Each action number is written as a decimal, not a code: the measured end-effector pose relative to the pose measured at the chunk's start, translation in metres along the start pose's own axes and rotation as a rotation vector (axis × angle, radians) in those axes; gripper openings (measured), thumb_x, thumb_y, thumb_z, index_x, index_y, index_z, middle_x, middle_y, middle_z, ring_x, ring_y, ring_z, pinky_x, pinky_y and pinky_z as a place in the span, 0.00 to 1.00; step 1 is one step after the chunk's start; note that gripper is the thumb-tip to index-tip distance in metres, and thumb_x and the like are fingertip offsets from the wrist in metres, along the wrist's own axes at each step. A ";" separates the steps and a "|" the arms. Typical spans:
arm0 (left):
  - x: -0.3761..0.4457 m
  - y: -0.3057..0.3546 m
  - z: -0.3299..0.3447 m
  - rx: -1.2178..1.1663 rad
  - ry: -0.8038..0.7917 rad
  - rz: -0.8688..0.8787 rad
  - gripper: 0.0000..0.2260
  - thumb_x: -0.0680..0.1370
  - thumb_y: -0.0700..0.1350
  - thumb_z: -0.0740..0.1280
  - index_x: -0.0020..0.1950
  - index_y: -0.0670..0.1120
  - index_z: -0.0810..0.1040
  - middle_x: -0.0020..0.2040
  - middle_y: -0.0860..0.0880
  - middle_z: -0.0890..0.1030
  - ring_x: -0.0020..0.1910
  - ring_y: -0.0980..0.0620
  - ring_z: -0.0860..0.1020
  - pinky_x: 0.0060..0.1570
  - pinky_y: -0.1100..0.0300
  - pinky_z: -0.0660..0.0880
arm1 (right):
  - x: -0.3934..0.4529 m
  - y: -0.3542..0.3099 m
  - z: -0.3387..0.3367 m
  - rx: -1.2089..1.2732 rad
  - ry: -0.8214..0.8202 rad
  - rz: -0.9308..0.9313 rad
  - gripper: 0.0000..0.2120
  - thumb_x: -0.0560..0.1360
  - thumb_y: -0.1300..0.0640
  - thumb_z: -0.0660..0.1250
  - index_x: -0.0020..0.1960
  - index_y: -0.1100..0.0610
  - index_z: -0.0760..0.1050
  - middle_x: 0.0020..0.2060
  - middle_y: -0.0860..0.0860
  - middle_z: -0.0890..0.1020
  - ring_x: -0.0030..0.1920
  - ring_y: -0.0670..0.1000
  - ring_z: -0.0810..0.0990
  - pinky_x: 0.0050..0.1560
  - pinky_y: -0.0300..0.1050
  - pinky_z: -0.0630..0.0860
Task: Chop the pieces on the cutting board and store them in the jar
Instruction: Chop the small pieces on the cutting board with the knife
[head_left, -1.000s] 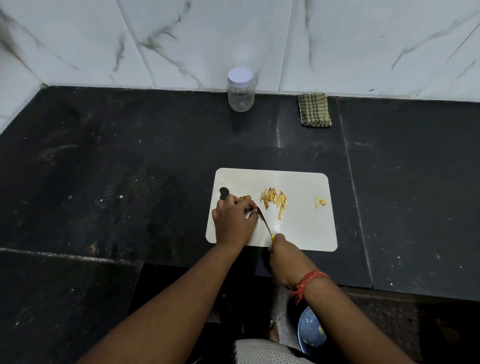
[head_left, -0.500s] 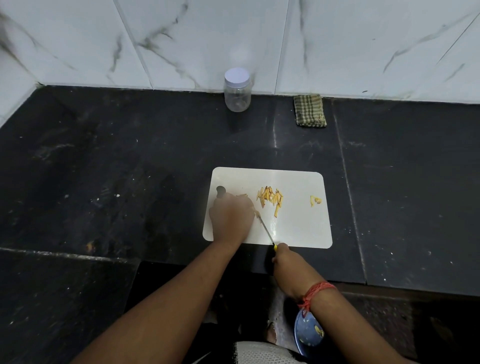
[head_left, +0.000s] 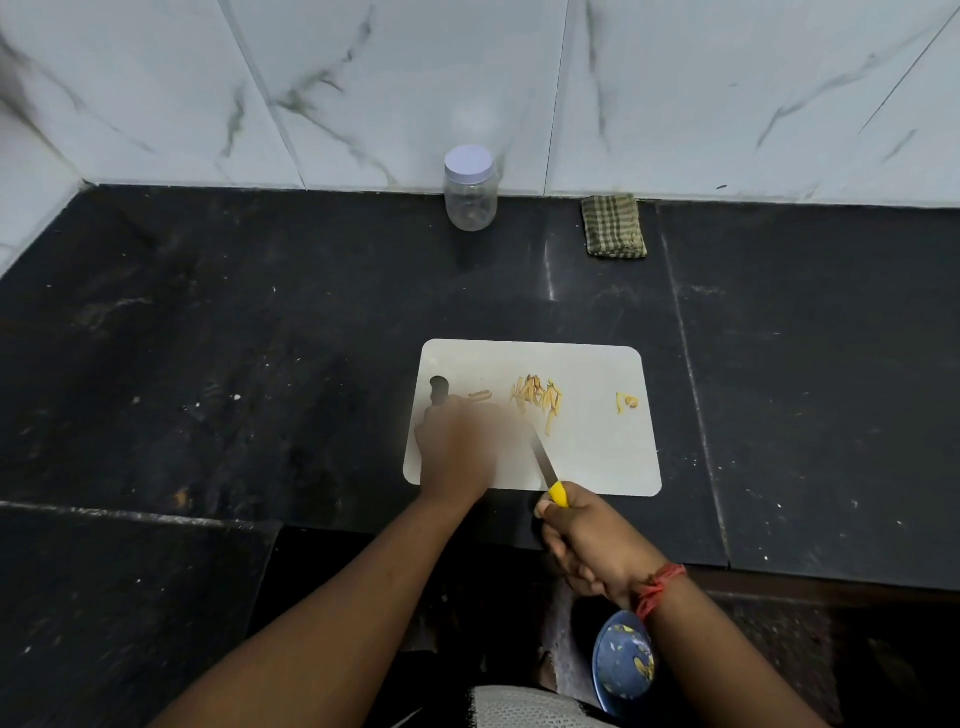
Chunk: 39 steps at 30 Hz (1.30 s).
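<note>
Gripping a knife, right hand; blurred left hand, grip unclear, on board, black counter

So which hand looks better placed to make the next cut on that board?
The right hand, probably: it grips the yellow-handled knife, whose blade lies on the cutting board. The blurred left hand rests by the pieces.

Dark stone counter meets white grey-veined marble wall tiles.

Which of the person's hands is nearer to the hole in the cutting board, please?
Left. The left hand lies just below the hole, nearly touching; the right hand is off the board's near edge, gripping the knife.
</note>
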<state>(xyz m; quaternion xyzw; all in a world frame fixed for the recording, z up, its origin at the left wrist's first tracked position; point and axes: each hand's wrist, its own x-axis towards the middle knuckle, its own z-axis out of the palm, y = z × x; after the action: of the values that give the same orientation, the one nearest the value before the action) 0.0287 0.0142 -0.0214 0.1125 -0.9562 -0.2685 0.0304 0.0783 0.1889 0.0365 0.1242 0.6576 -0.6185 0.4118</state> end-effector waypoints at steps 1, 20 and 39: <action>-0.002 0.000 0.000 -0.001 -0.002 0.018 0.08 0.80 0.49 0.66 0.57 0.57 0.82 0.56 0.53 0.73 0.58 0.49 0.68 0.59 0.54 0.61 | 0.000 -0.001 -0.001 0.007 0.005 -0.011 0.07 0.83 0.55 0.56 0.47 0.56 0.66 0.25 0.52 0.70 0.18 0.48 0.58 0.23 0.31 0.58; 0.001 0.048 0.013 0.031 0.006 0.081 0.06 0.80 0.45 0.65 0.54 0.49 0.81 0.50 0.51 0.83 0.53 0.46 0.76 0.53 0.50 0.65 | -0.007 -0.013 -0.020 0.157 0.066 -0.105 0.10 0.83 0.57 0.57 0.44 0.58 0.67 0.25 0.53 0.70 0.16 0.48 0.57 0.23 0.30 0.58; 0.021 -0.013 -0.008 0.228 0.164 0.114 0.04 0.77 0.45 0.69 0.51 0.51 0.81 0.49 0.53 0.79 0.48 0.49 0.75 0.50 0.52 0.63 | -0.001 -0.018 -0.020 0.128 0.045 -0.115 0.06 0.83 0.58 0.57 0.48 0.58 0.69 0.27 0.54 0.70 0.17 0.48 0.57 0.22 0.31 0.57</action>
<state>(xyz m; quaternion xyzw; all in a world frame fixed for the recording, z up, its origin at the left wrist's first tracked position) 0.0115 -0.0053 -0.0211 0.0825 -0.9797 -0.1459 0.1104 0.0592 0.2037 0.0477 0.1259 0.6318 -0.6790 0.3519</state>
